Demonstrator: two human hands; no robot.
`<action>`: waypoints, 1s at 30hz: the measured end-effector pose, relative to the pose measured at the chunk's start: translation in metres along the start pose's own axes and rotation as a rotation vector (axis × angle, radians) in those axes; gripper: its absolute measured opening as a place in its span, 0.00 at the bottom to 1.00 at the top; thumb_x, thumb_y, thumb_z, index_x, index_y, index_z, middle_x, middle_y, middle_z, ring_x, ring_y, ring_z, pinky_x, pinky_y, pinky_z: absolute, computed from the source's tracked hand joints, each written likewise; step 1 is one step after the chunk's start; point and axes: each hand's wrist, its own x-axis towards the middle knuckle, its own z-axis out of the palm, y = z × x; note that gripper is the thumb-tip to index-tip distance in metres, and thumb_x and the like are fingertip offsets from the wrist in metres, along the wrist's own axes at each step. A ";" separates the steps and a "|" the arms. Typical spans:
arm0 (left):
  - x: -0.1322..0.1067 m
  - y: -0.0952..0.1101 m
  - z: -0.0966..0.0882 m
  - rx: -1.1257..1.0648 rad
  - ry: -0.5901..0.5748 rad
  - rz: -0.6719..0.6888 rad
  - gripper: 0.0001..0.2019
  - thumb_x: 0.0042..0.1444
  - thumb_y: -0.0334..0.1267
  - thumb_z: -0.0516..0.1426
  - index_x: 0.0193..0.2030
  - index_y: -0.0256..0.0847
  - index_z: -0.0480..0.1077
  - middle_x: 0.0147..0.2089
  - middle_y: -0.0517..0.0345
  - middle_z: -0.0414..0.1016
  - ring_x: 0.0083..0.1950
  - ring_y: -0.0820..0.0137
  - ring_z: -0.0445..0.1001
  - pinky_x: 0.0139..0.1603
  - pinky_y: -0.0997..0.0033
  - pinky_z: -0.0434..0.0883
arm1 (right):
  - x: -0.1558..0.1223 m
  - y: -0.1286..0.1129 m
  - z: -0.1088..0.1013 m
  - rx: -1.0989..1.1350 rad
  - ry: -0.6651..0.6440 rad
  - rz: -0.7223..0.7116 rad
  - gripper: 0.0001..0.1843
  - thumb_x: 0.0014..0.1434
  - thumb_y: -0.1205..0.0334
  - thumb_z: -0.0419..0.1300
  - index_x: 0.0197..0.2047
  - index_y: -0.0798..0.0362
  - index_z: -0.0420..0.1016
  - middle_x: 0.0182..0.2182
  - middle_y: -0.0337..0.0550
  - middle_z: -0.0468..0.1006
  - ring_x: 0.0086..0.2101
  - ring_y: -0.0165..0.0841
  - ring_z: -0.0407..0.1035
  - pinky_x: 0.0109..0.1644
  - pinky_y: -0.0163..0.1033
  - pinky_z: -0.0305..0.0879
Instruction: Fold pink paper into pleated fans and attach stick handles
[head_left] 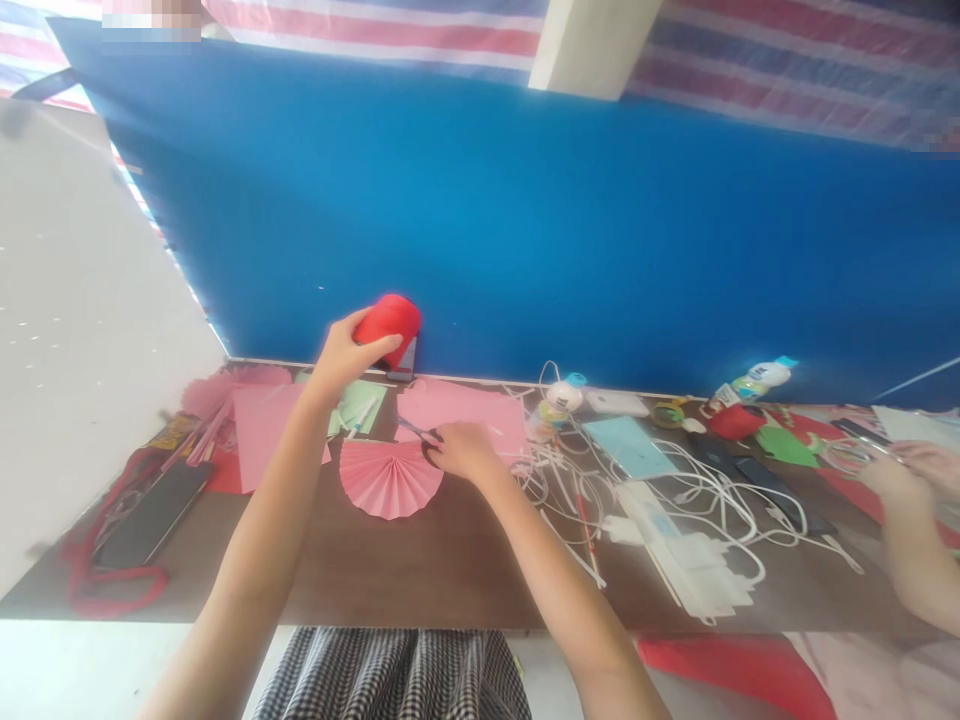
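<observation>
My left hand (351,352) is closed around a red spool of thread (391,326), raised above the back edge of the table. Scissors (421,434) with dark handles are in my right hand (465,450), their blades pointing left. Just below the blades lies a pleated pink paper fan (391,482), spread into a wide half-round. Behind it, flat on the table, is a sheet of pink paper (469,410). A phone-like dark object (403,362) leans behind the spool, partly hidden by it.
On the right, white cables surround a power strip (686,555). Glue bottles (561,400) stand near the blue partition (525,230). A dark phone (154,515) and a red strap (120,600) lie at left. A co-worker's hands (900,475) are at the far right.
</observation>
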 end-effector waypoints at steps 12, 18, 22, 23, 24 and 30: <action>0.016 0.010 -0.003 0.087 0.010 0.136 0.27 0.41 0.44 0.58 0.50 0.37 0.68 0.41 0.52 0.71 0.40 0.62 0.70 0.41 0.63 0.68 | -0.015 0.019 0.011 0.023 -0.110 0.138 0.22 0.49 0.44 0.53 0.34 0.53 0.75 0.35 0.49 0.77 0.38 0.43 0.70 0.37 0.39 0.58; 0.027 0.024 0.002 0.101 -0.033 0.171 0.27 0.41 0.44 0.58 0.50 0.37 0.67 0.43 0.51 0.70 0.43 0.60 0.69 0.43 0.63 0.68 | -0.029 0.034 0.023 0.098 -0.148 0.170 0.23 0.48 0.41 0.54 0.31 0.52 0.75 0.32 0.48 0.77 0.33 0.40 0.71 0.35 0.38 0.58; 0.035 0.025 0.009 0.061 -0.086 0.170 0.28 0.40 0.40 0.60 0.51 0.35 0.67 0.43 0.49 0.70 0.44 0.59 0.69 0.44 0.62 0.67 | -0.031 0.036 0.019 0.139 -0.057 0.128 0.22 0.49 0.42 0.52 0.30 0.51 0.74 0.30 0.45 0.77 0.31 0.37 0.70 0.32 0.36 0.56; 0.038 0.025 0.010 0.051 -0.089 0.171 0.28 0.39 0.38 0.60 0.51 0.35 0.66 0.43 0.49 0.69 0.45 0.59 0.69 0.44 0.62 0.67 | -0.031 0.036 0.016 0.135 -0.022 0.121 0.21 0.50 0.43 0.52 0.30 0.52 0.74 0.31 0.46 0.77 0.32 0.37 0.70 0.32 0.36 0.56; 0.041 0.025 0.012 0.043 -0.090 0.176 0.29 0.39 0.37 0.60 0.52 0.35 0.66 0.43 0.48 0.69 0.45 0.58 0.68 0.44 0.61 0.67 | -0.029 0.035 0.012 0.131 0.009 0.114 0.21 0.51 0.43 0.51 0.30 0.52 0.73 0.31 0.46 0.77 0.32 0.37 0.70 0.32 0.36 0.56; 0.054 0.028 0.017 0.050 -0.114 0.256 0.26 0.39 0.38 0.60 0.49 0.33 0.67 0.41 0.49 0.69 0.44 0.59 0.69 0.43 0.60 0.68 | -0.023 0.031 -0.010 0.122 0.028 0.102 0.21 0.49 0.42 0.52 0.30 0.52 0.72 0.29 0.43 0.77 0.30 0.35 0.69 0.30 0.35 0.54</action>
